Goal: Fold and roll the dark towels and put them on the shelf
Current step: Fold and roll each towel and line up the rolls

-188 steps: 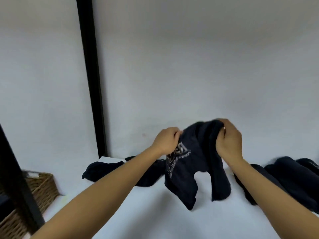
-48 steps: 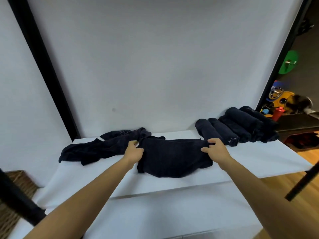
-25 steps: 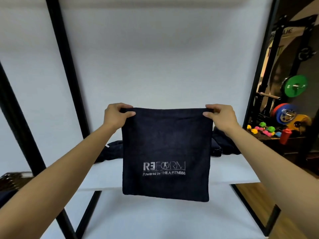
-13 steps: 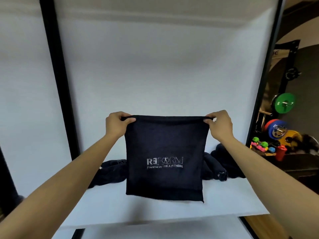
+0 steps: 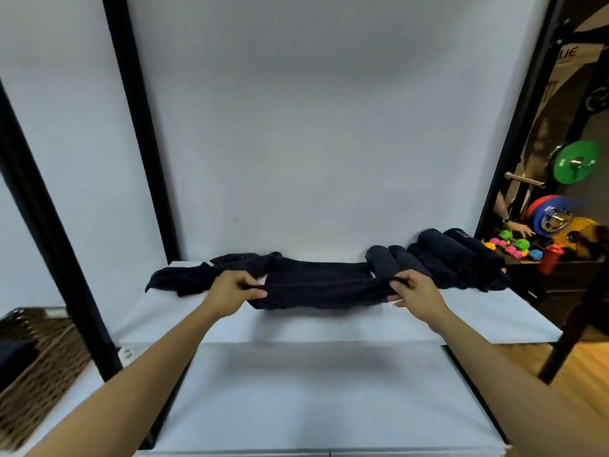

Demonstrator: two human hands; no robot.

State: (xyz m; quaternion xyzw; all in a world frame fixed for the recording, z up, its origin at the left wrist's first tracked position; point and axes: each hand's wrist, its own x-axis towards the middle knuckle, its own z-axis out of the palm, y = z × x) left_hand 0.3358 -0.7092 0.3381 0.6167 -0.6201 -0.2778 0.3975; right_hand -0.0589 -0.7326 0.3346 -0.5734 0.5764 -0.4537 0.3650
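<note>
1. The left hand [image 5: 234, 289] grips the left end of a dark navy cloth towel [image 5: 318, 288], thumb and fingers curled round its near edge.
2. That towel is stretched flat between both hands, low over the white shelf board [image 5: 336, 324]; whether it fully rests on the board cannot be told.
3. The right hand [image 5: 416, 293] pinches the towel's right end, fingers curled under the fabric.
4. Left of the held towel, touching it, lies a crumpled heap of dark unfolded towels [image 5: 197, 278] near the shelf's back left corner.
5. Right of it, a row of dark rolled towels [image 5: 445, 258] sits against the white back wall, the nearest roll just behind the right hand.
6. The shelf's front strip is bare white in front of the hands, as is the lower white board [image 5: 313, 397] beneath.
7. Black upright frame posts [image 5: 138, 127] bound the shelf on both sides.
8. A brown woven wicker basket [image 5: 39, 367] stands at far left; coloured weight plates [image 5: 575, 161] show at far right.
</note>
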